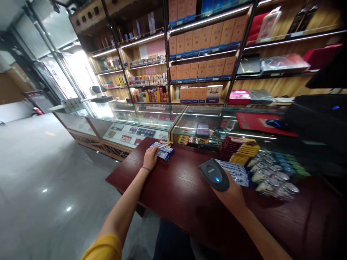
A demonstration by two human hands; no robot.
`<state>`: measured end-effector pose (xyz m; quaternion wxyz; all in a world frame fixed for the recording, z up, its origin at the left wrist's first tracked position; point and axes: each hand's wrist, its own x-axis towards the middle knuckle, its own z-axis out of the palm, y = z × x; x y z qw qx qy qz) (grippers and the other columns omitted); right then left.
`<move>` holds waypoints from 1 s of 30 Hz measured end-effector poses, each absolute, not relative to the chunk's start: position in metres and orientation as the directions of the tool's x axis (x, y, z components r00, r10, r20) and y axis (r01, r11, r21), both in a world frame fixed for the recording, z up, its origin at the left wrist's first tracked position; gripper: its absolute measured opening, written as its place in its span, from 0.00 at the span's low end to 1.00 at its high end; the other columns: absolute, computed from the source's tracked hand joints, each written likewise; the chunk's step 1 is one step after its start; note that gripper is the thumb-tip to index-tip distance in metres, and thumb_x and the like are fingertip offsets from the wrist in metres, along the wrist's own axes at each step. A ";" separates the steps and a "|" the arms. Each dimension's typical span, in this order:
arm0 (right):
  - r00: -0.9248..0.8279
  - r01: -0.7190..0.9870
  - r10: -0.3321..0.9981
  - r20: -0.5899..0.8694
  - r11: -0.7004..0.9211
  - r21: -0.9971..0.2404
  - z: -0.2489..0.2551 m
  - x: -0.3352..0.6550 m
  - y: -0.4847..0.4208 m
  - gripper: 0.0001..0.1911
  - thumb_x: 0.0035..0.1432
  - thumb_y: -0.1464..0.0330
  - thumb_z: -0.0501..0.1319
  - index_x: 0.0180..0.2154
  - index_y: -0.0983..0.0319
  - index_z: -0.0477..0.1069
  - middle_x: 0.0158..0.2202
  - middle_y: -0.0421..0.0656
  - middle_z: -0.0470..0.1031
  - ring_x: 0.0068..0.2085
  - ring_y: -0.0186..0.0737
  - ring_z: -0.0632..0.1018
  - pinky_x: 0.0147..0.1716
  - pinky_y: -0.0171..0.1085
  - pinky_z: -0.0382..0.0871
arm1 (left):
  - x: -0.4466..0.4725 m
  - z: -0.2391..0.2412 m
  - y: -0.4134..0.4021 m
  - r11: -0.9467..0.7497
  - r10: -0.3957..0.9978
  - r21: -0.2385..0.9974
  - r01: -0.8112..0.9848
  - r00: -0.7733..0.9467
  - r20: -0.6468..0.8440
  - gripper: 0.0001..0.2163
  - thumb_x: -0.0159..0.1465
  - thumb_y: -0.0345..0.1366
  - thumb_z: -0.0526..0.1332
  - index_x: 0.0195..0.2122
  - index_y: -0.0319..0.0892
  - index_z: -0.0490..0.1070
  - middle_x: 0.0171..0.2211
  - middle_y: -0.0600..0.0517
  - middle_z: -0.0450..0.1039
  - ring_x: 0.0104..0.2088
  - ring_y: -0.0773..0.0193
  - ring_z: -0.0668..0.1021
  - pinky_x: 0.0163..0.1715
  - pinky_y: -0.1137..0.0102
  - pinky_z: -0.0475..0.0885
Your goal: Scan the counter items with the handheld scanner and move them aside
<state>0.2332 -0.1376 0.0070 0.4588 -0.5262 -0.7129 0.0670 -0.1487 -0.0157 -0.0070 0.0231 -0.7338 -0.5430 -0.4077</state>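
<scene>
In my right hand (233, 193) is a dark barcode scanner (215, 175) with a lit blue light, raised over the front of the dark red wooden table (181, 187). My left hand (151, 157) is closed at the table's far left end, with a thin white stick (164, 146) projecting from its fingers. Beneath and beside those fingers lie blue-and-white packets (165, 155); a yellow-and-red packet (168, 143) lies just behind. Partly behind the scanner and right hand is a row of more blue-and-white packets (235, 172).
Brown-and-yellow packets (240, 150) and several lidded jars (271, 177) stand on the right of the table. Behind runs a glass display counter (151, 117), with a red mat (260, 124) and a mouse (275, 124). Shelves with orange boxes (200, 39) line the wall.
</scene>
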 end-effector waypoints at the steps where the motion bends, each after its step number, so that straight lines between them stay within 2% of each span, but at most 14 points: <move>1: -0.015 0.682 0.806 0.592 0.442 -0.584 0.009 0.234 -0.138 0.20 0.56 0.62 0.63 0.51 0.56 0.66 0.37 0.43 0.82 0.34 0.47 0.83 0.33 0.39 0.75 | -0.140 -0.004 -0.017 -0.418 0.767 0.462 0.782 0.032 0.641 0.15 0.70 0.32 0.50 0.53 0.44 0.72 0.48 0.44 0.77 0.50 0.55 0.76 0.53 0.58 0.70; 3: 0.004 0.678 0.790 0.614 0.449 -0.582 0.012 0.235 -0.139 0.21 0.55 0.62 0.62 0.51 0.57 0.67 0.38 0.43 0.82 0.33 0.46 0.83 0.33 0.39 0.75 | -0.117 0.003 -0.017 -0.449 0.754 0.571 0.687 -0.052 0.655 0.14 0.71 0.35 0.50 0.51 0.44 0.72 0.47 0.44 0.77 0.49 0.55 0.77 0.53 0.59 0.71; 5: 0.023 0.686 0.768 0.639 0.453 -0.569 0.014 0.237 -0.139 0.22 0.55 0.62 0.62 0.52 0.57 0.67 0.39 0.44 0.82 0.32 0.46 0.83 0.33 0.40 0.76 | -0.087 0.010 -0.016 -0.457 0.786 0.706 0.541 -0.125 0.605 0.13 0.71 0.39 0.52 0.49 0.44 0.73 0.45 0.45 0.77 0.47 0.56 0.79 0.51 0.60 0.73; 7: 0.031 0.712 0.740 0.672 0.455 -0.534 0.015 0.240 -0.138 0.21 0.56 0.63 0.61 0.52 0.58 0.68 0.40 0.45 0.82 0.33 0.46 0.83 0.34 0.40 0.76 | -0.054 0.015 -0.014 -0.393 0.874 0.874 0.286 -0.178 0.452 0.13 0.71 0.43 0.52 0.49 0.44 0.72 0.40 0.47 0.78 0.38 0.59 0.81 0.42 0.64 0.77; 9: 0.041 0.747 0.724 0.688 0.435 -0.503 0.015 0.245 -0.137 0.20 0.55 0.64 0.61 0.50 0.59 0.69 0.41 0.46 0.82 0.34 0.47 0.83 0.35 0.40 0.76 | -0.020 0.018 -0.011 -0.269 0.949 0.963 -0.022 -0.179 0.261 0.14 0.70 0.46 0.55 0.49 0.43 0.71 0.37 0.49 0.78 0.32 0.62 0.81 0.34 0.67 0.78; 12: 0.088 0.771 0.738 0.669 0.375 -0.515 0.015 0.254 -0.136 0.22 0.52 0.63 0.62 0.50 0.58 0.69 0.38 0.45 0.82 0.34 0.49 0.83 0.34 0.41 0.76 | 0.020 0.019 -0.009 -0.079 0.995 0.931 -0.356 -0.079 0.054 0.15 0.67 0.45 0.60 0.48 0.40 0.71 0.38 0.48 0.78 0.31 0.64 0.81 0.31 0.70 0.78; 15: 0.168 0.772 0.772 0.613 0.284 -0.568 0.018 0.261 -0.136 0.25 0.52 0.61 0.63 0.52 0.56 0.68 0.36 0.43 0.82 0.35 0.50 0.83 0.34 0.42 0.75 | 0.043 0.015 -0.011 0.116 0.993 0.827 -0.551 0.056 -0.102 0.12 0.66 0.39 0.62 0.48 0.38 0.71 0.40 0.45 0.79 0.33 0.64 0.82 0.34 0.69 0.79; 19: 0.182 0.772 0.854 0.487 0.183 -0.609 0.024 0.270 -0.136 0.27 0.53 0.58 0.64 0.55 0.52 0.65 0.34 0.40 0.82 0.35 0.51 0.83 0.31 0.40 0.72 | 0.047 0.003 -0.017 0.274 0.960 0.741 -0.612 0.217 -0.176 0.12 0.66 0.35 0.62 0.50 0.38 0.72 0.44 0.43 0.79 0.37 0.63 0.82 0.39 0.67 0.80; 25: 0.058 0.781 0.937 0.345 0.173 -0.601 0.028 0.282 -0.132 0.29 0.52 0.60 0.65 0.56 0.49 0.64 0.34 0.37 0.82 0.35 0.49 0.84 0.28 0.36 0.69 | 0.034 -0.003 -0.022 0.298 0.939 0.814 -0.499 0.305 -0.156 0.14 0.64 0.36 0.66 0.49 0.38 0.75 0.45 0.42 0.79 0.38 0.63 0.82 0.38 0.70 0.78; 30: -0.019 0.862 0.953 0.302 0.168 -0.479 0.028 0.284 -0.131 0.24 0.52 0.59 0.64 0.51 0.53 0.68 0.31 0.40 0.82 0.33 0.52 0.83 0.28 0.38 0.67 | 0.035 0.001 -0.025 0.286 0.939 0.837 -0.467 0.309 -0.149 0.12 0.63 0.34 0.66 0.47 0.36 0.77 0.46 0.41 0.79 0.38 0.64 0.81 0.37 0.72 0.78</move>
